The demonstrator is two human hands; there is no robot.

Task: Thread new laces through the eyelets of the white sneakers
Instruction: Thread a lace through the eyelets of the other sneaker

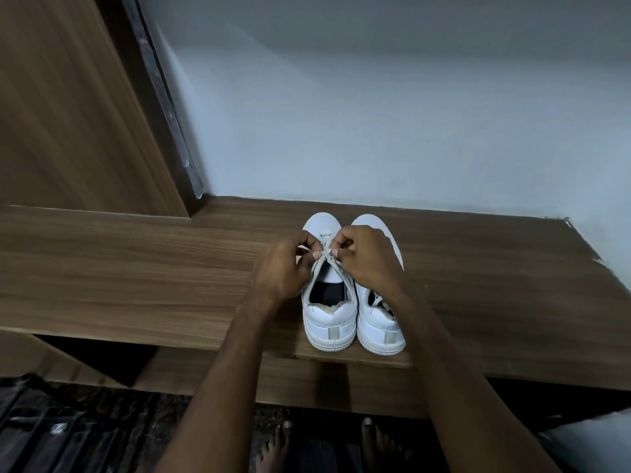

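Two white sneakers side by side on a wooden shelf (136,268), heels toward the camera, toes toward the pale wall (375,114). Left sneaker (327,322) and right sneaker (380,332) touching or nearly touching along their inner sides, both upright. Above the left sneaker's tongue, both hands close together, almost meeting. Left hand (283,268) with fingers curled, pinching one strand of the pale lace (326,256) between thumb and fingertips. Right hand (362,257) likewise curled, pinching the other strand just beside. Strands crossing between the two hands, then running down toward the eyelets on either side of the tongue; one bar of lace visible across the toe end. Which eyelets are filled, hard to tell under the hands. Right forearm lying over the right sneaker, hiding most of its top; a bit of lace showing near its collar. Wooden panel (68,97) rising at the back left, with a dark frame beside it. Below the shelf edge, dark floor and two bare feet (375,442).
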